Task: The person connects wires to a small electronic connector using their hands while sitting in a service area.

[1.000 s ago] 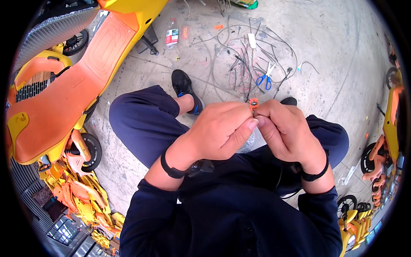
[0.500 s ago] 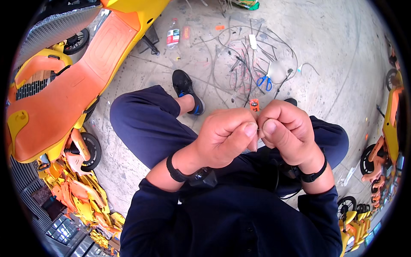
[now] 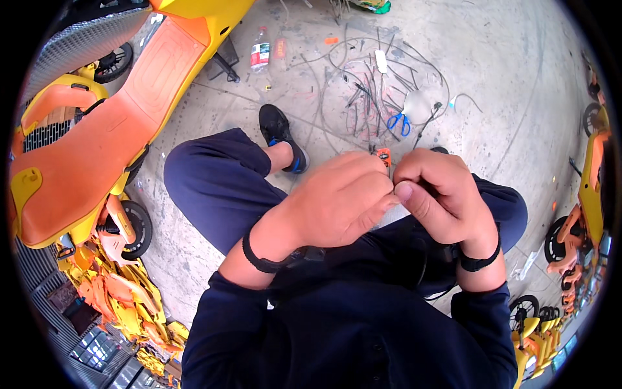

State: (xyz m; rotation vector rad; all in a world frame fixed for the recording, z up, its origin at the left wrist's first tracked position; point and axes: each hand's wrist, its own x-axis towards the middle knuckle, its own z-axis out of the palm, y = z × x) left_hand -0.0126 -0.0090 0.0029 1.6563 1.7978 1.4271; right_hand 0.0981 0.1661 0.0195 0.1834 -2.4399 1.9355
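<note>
My left hand [image 3: 338, 200] and my right hand [image 3: 448, 201] meet in front of my lap, their fingertips touching or nearly so. The left one is closed, its back turned up, which hides most of its fingers. Thumb and forefinger of the right are pinched together against the left fingertips. Whatever sits between them is too small to make out. Just beyond the hands, a small orange piece [image 3: 384, 154] lies on the floor, partly covered. Past it are blue-handled scissors [image 3: 399, 123] beside a loose heap of dark cables and wires [image 3: 370, 97].
A yellow-and-orange scooter body [image 3: 120, 129] stands close on my left, with a pile of yellow and orange panels [image 3: 123, 292] behind it. A plastic bottle [image 3: 260, 55] is on the floor ahead. More yellow vehicles [image 3: 589, 188] line the right side.
My left hand has rolled over, so its back now faces up and its thumb is mostly hidden. The thin strand seen between the fingertips before is out of sight. My right hand stays pinched.
</note>
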